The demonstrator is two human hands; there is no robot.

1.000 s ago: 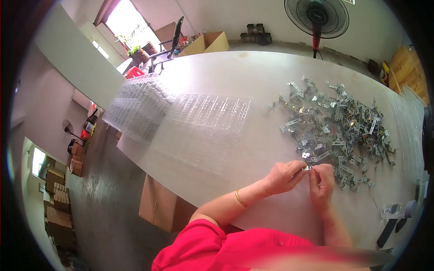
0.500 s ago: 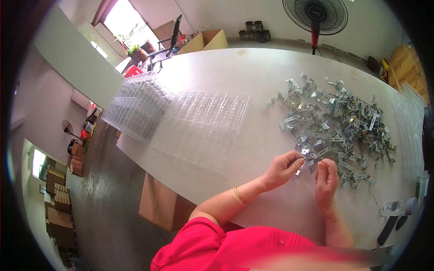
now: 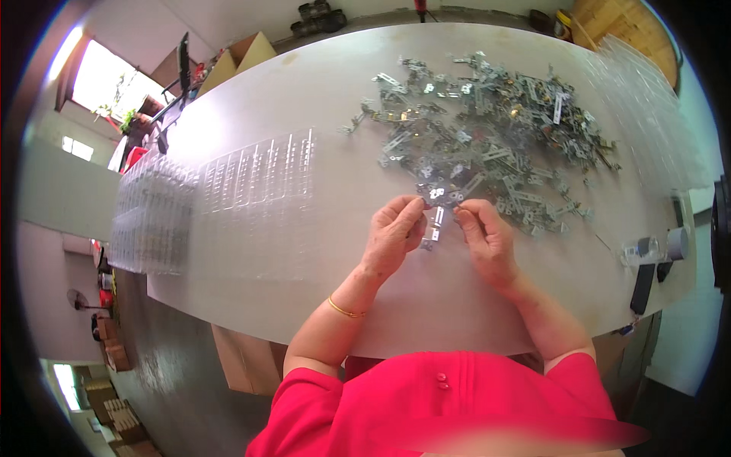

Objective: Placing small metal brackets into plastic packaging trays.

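Note:
My left hand (image 3: 396,234), with a gold bangle at the wrist, has thumb and forefinger pinched at the near edge of a heap of small metal brackets (image 3: 495,156). Level with it, a short gap to the right, my right hand (image 3: 489,238) is closed in a similar pinch. Whatever sits in either pinch is too small to make out. Between the two hands lies a shiny slotted metal bracket (image 3: 438,218). The heap is mostly grey metal, with a few gold-coloured bits, and spreads away beyond my fingers.
Stacked clear plastic trays (image 3: 152,217) stand on the table's left, beside another clear tray (image 3: 255,194). Clear plastic sheeting (image 3: 647,114) covers the far right. A tape roll (image 3: 677,244) and a black strip-shaped object (image 3: 643,289) lie near the right edge. A cardboard box (image 3: 244,358) sits below.
The view has shifted, so the table and heap appear farther left and higher. Both hands stay pinched at the near edge of the heap, and more of my right forearm shows.

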